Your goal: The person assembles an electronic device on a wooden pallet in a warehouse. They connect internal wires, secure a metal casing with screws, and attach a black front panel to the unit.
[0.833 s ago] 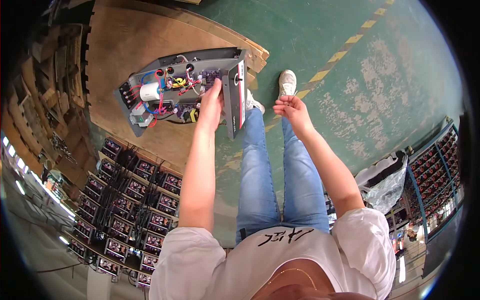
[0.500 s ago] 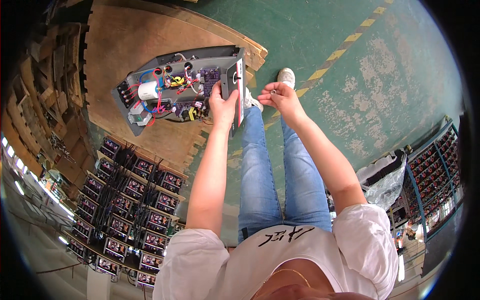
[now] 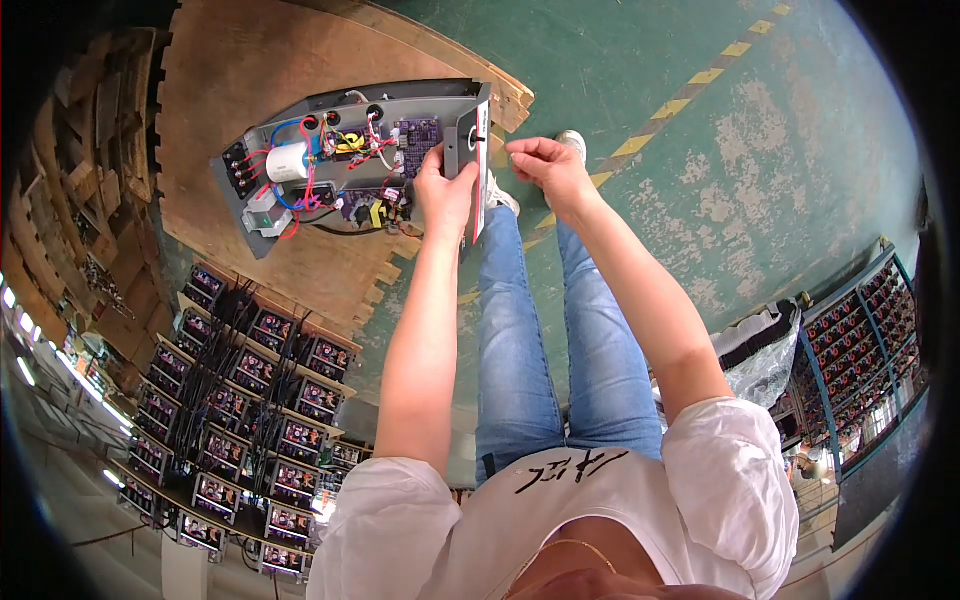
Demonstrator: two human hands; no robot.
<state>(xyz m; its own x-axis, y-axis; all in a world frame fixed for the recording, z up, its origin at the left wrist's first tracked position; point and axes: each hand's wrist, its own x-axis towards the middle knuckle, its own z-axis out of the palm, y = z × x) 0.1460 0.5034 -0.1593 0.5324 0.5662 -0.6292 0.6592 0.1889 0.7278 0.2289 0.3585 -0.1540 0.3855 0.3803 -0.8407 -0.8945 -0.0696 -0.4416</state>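
An open grey metal housing (image 3: 455,97) full of electronics lies on a wooden board. My left hand (image 3: 445,200) grips its right end, thumb and fingers around the edge of the end panel (image 3: 482,190). A black piece (image 3: 482,139) sticks out of a round fitting on that panel. My right hand (image 3: 555,175) is just right of the panel, thumb and forefinger pinched near the black piece; what they hold, if anything, is too small to make out. Inside the housing are a white cylinder (image 3: 287,162), a purple circuit board (image 3: 421,147), and red and blue wires.
The wooden board (image 3: 215,80) rests above the green floor (image 3: 600,60), which has a yellow-black stripe (image 3: 705,76). Several racked electronic units (image 3: 225,410) with black cables stand lower left, and a blue-framed rack (image 3: 860,340) at the right. Wooden pallets (image 3: 75,190) line the far left.
My right hand has moved left and up toward the end panel, turning so the small ring seen at its fingers no longer shows. The housing has shifted slightly left in view; my left hand keeps its grip.
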